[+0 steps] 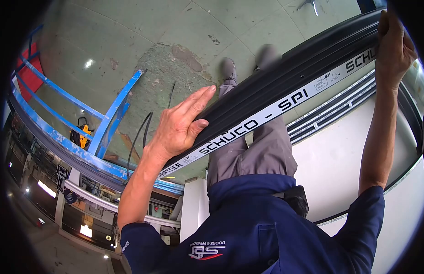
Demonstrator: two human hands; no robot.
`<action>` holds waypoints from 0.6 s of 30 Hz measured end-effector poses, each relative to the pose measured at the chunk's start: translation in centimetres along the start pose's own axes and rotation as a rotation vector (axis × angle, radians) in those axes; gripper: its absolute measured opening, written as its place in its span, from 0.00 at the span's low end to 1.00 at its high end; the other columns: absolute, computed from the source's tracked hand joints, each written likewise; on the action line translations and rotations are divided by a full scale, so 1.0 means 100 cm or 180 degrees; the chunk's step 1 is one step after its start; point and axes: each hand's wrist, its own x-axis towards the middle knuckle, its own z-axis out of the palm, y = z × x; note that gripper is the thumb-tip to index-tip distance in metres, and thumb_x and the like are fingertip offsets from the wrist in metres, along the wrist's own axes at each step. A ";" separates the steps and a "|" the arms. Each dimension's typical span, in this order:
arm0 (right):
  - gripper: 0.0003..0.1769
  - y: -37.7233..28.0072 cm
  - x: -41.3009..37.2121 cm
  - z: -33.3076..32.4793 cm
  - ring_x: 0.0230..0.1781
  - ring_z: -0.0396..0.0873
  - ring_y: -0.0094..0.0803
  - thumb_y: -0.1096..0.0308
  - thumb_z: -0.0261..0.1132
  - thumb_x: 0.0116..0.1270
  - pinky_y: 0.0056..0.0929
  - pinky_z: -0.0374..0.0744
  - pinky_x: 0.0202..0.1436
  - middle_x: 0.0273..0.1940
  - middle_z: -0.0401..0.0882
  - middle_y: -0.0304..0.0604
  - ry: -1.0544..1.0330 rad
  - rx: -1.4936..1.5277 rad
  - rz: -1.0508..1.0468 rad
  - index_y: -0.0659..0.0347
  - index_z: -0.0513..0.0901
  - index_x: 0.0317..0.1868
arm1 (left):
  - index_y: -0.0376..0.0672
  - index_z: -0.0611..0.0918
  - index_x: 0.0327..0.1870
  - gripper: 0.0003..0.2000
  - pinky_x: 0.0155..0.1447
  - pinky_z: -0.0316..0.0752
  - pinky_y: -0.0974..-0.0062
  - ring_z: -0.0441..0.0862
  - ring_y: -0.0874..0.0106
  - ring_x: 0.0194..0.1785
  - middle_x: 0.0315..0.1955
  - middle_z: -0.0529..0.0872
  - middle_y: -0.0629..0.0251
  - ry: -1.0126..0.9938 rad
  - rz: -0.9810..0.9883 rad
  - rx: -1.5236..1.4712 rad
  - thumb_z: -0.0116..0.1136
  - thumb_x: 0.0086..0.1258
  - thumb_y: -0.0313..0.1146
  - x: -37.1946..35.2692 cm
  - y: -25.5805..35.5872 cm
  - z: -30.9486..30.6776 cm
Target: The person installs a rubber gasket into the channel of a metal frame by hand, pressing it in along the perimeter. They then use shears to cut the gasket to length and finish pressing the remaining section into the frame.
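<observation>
A long black profile [267, 82] runs diagonally across the view, from beside my left wrist up to the upper right. A white strip with "SCHUCO - SPI" lettering [253, 125] lies along its lower side. My left hand [182, 121] rests against the profile near its lower left part, fingers stretched out and thumb apart. At the upper right, my right hand [394, 52] is closed round the profile near its far end; some of its fingers are hidden.
A blue metal frame [113, 112] stands at the left, with a yellow-and-black tool [84, 132] by it. More striped profiles [331, 107] lie beside a white panel [344, 141] at the right. Dark cables hang near my left forearm. My shoes are on the green floor [175, 27].
</observation>
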 end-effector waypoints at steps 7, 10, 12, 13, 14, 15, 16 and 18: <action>0.38 -0.008 -0.007 -0.003 0.10 0.52 0.19 0.46 0.59 0.82 0.28 0.64 0.23 0.09 0.60 0.30 0.0077 -0.0257 0.0212 0.48 0.63 0.10 | 0.43 0.72 0.77 0.33 0.63 0.82 0.56 0.82 0.46 0.66 0.68 0.80 0.48 0.0047 0.0101 -0.0018 0.42 0.83 0.59 0.026 0.012 0.005; 0.38 -0.010 -0.009 -0.004 0.11 0.52 0.18 0.48 0.59 0.83 0.28 0.61 0.22 0.10 0.60 0.29 0.0106 -0.0293 0.0223 0.49 0.63 0.11 | 0.42 0.73 0.76 0.32 0.62 0.83 0.56 0.82 0.46 0.65 0.66 0.81 0.46 0.0093 0.0167 -0.0022 0.45 0.83 0.57 0.031 0.013 0.007; 0.37 -0.011 -0.010 -0.006 0.11 0.51 0.18 0.49 0.59 0.83 0.28 0.60 0.22 0.10 0.59 0.29 0.0121 -0.0303 0.0233 0.49 0.64 0.11 | 0.41 0.73 0.76 0.32 0.61 0.83 0.56 0.83 0.46 0.64 0.65 0.82 0.45 0.0075 0.0180 0.0002 0.46 0.83 0.56 0.033 0.013 0.007; 0.37 -0.011 -0.011 -0.006 0.11 0.51 0.18 0.49 0.59 0.83 0.28 0.59 0.22 0.10 0.59 0.28 0.0131 -0.0323 0.0238 0.49 0.64 0.11 | 0.41 0.73 0.76 0.32 0.61 0.83 0.56 0.83 0.46 0.64 0.65 0.82 0.45 0.0066 0.0183 0.0015 0.46 0.83 0.56 0.034 0.014 0.007; 0.37 -0.011 -0.012 -0.006 0.11 0.51 0.18 0.50 0.59 0.83 0.28 0.58 0.21 0.10 0.59 0.28 0.0142 -0.0332 0.0249 0.49 0.64 0.11 | 0.40 0.73 0.76 0.32 0.61 0.83 0.56 0.83 0.46 0.64 0.65 0.82 0.44 0.0053 0.0183 0.0026 0.47 0.83 0.56 0.035 0.014 0.008; 0.37 -0.012 -0.012 -0.006 0.11 0.51 0.18 0.50 0.59 0.83 0.28 0.57 0.21 0.10 0.59 0.28 0.0153 -0.0348 0.0258 0.49 0.65 0.11 | 0.40 0.73 0.76 0.32 0.61 0.83 0.56 0.83 0.46 0.63 0.64 0.82 0.44 0.0059 0.0199 0.0044 0.47 0.83 0.56 0.037 0.015 0.008; 0.36 -0.013 -0.012 -0.007 0.11 0.51 0.18 0.51 0.59 0.84 0.28 0.57 0.21 0.11 0.59 0.28 0.0156 -0.0359 0.0259 0.49 0.65 0.11 | 0.40 0.73 0.76 0.31 0.60 0.83 0.56 0.84 0.45 0.63 0.64 0.82 0.44 0.0067 0.0215 0.0062 0.47 0.83 0.55 0.039 0.015 0.008; 0.36 -0.014 -0.013 -0.007 0.12 0.50 0.18 0.52 0.58 0.84 0.28 0.55 0.20 0.11 0.58 0.27 0.0166 -0.0387 0.0274 0.50 0.65 0.12 | 0.39 0.73 0.76 0.31 0.59 0.84 0.56 0.84 0.46 0.62 0.64 0.83 0.44 0.0104 0.0262 0.0079 0.48 0.83 0.54 0.046 0.017 0.010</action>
